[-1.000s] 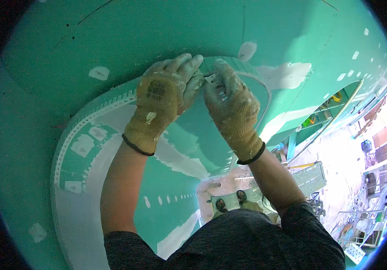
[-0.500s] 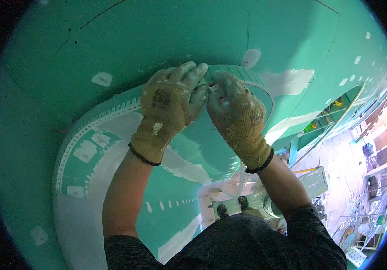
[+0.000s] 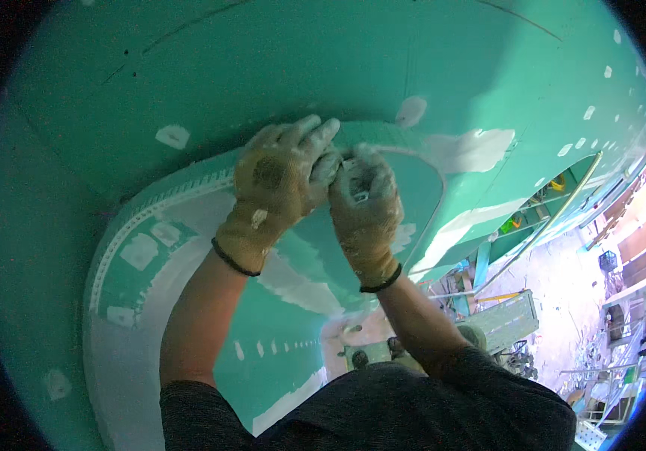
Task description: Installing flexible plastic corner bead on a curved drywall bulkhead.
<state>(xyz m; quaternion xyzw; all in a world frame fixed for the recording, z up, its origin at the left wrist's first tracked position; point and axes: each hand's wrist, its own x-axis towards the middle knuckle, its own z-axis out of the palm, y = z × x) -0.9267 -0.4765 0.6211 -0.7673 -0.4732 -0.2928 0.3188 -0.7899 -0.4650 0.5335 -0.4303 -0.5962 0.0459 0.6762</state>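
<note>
Both my hands wear tan work gloves smeared white at the fingers, raised to the curved rim of a green board panel [image 3: 293,259]. Along that rim runs a white perforated corner bead [image 3: 159,201] with slits in its edge. My left hand [image 3: 282,161] is closed over the bead, its fingers laid across the top of the rim and its thumb on the near side. Beside that thumb, my right hand [image 3: 366,188] is curled closed around something small and pale. Its fingers hide most of it, so I cannot make out its kind.
Green boards with white filler patches [image 3: 477,149] surround the rim. An opening [image 3: 552,192] with orange and green items inside lies to the right. Below are a plank platform [image 3: 514,319], a littered floor [image 3: 567,289] and a metal frame [image 3: 612,398].
My right hand has shifted left and slightly down, turning its palm side more into view, close against the left thumb. My left hand stays at nearly the same spot on the rim.
</note>
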